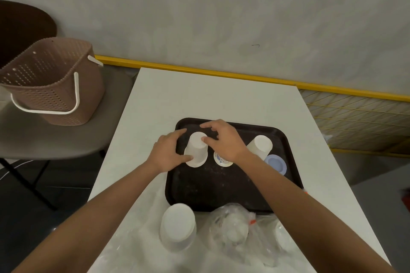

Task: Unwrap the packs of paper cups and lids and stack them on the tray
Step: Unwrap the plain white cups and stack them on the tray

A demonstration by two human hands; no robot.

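- Both hands are on the white cup (196, 149), upside down at the 10 o'clock corner of the dark tray (221, 190).
- The left hand (168, 153) brackets it from 9 o'clock: thumb against the lower wall near the rim, fingers reaching round the far side, cup held between them.
- The right hand (221, 139) comes in from 3 o'clock, thumb planted on the upturned base, fingers curled over behind it, pinching the top.
- Just right of that cup, partly under the right wrist, sits a printed cup (223, 160), blue markings showing.
- At 2 o'clock on the tray stands a second white cup (259, 146), also bottom-up and leaning.
- A blue lid (276, 164) lies touching it at 3 o'clock.
- Off the tray at 7 o'clock is a wrapped pack (177, 226) of white cups on the white table (199, 95).
- Crumpled plastic wrap (233, 230) is at 6 o'clock.
- Far off at 10 o'clock, there's a brown basket (51, 82) with white handles.
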